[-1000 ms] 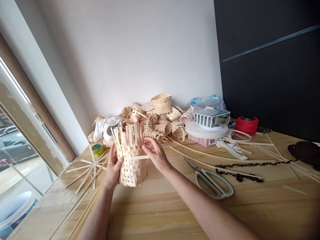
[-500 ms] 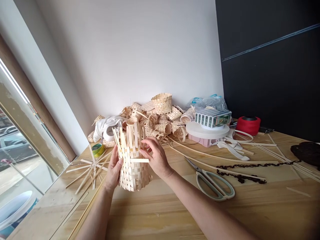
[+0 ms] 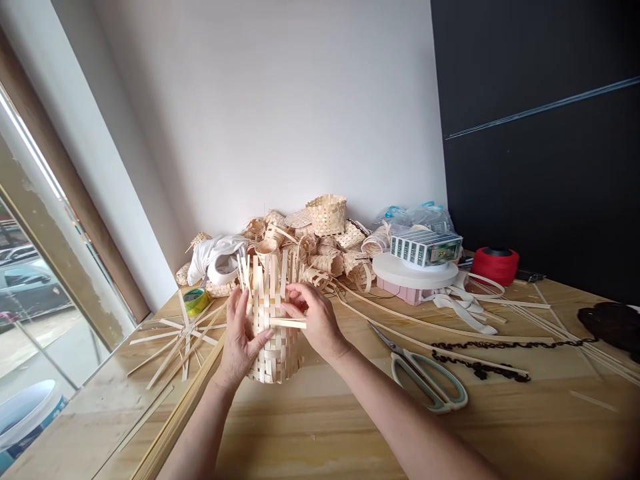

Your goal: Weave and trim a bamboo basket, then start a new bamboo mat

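A pale woven basket [image 3: 276, 357] stands upright between my hands, its uncut upright strips [image 3: 273, 273] sticking up from the rim. My left hand [image 3: 241, 337] grips the basket's left side, with the thumb across the front and the fingers on the side. A short flat strip end [image 3: 287, 323] juts out to the right from the weave. My right hand [image 3: 317, 319] is at the basket's upper right, thumb and forefinger bent toward the upright strips. Whether those fingertips pinch a strip is hard to make out.
Scissors [image 3: 430, 377] lie right of the basket, by a dark braided cord [image 3: 480, 367]. Flat strips crossed in a star [image 3: 187, 330] and yellow-green tape [image 3: 195, 301] are at left. Finished baskets [image 3: 327, 215] pile up behind. A white turntable [image 3: 415, 272] carries boxes; red thread [image 3: 495, 265] stands beyond.
The basket has turned a little and sits slightly further right in view. My left hand has moved right, its thumb now further across the front. My right hand stays near the upper right side.
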